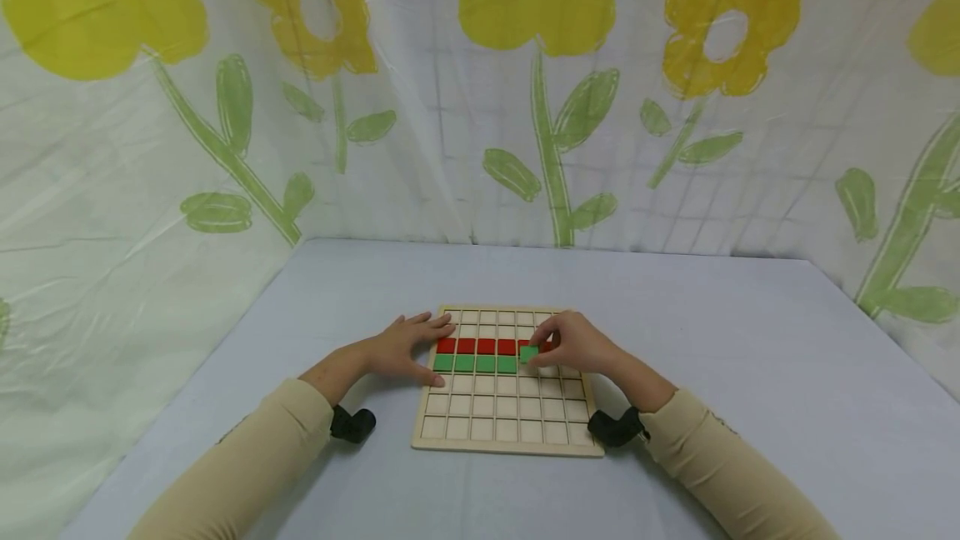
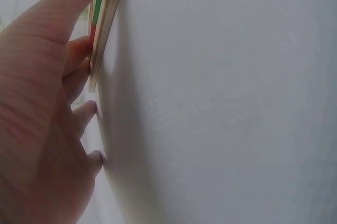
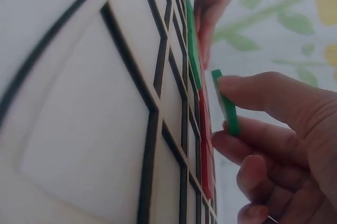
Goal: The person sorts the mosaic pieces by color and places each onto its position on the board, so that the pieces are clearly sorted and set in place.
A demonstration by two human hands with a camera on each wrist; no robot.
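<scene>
A wooden grid board lies on the table, with a row of red square tiles across it. Directly below that row sit several green tiles, side by side from the left edge. My right hand pinches one more green tile between thumb and fingers, raised off the board near the right end of the green row. My left hand rests with spread fingers at the board's left edge, thumb and fingertips reaching onto the rim. Part of the red row is hidden behind the right hand.
The board stands on a white-covered table. Behind it hangs a white curtain printed with yellow flowers. Black wrist cameras sit under both wrists, the right one overlapping the board's right corner in the head view.
</scene>
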